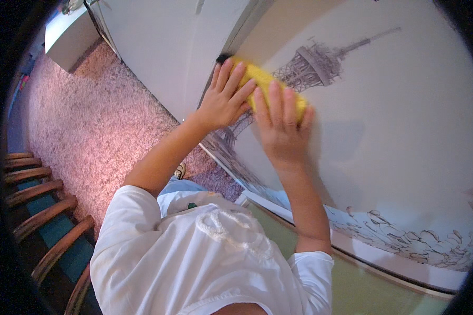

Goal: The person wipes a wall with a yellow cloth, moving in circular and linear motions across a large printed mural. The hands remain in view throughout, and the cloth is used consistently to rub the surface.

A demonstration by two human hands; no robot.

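Observation:
Both my hands lie flat on a yellow cloth [266,80], pressing it against a pale wall panel or door [382,130] that bears a grey printed tower drawing [311,65]. My left hand [222,94] covers the cloth's left end, close to the panel's edge, with its fingers spread. On the cloth's lower right part rests my right hand [282,126], fingers slightly apart and somewhat blurred. A small black thing [223,58] shows just beyond my left fingertips; what it is, I cannot tell.
A plain white panel [161,47] adjoins at the left. Pinkish carpet [94,114] covers the floor. Curved wooden slats [43,220] stand at the lower left, and a white box-like piece of furniture [73,39] at the upper left. A white ledge [398,271] runs below the printed flowers.

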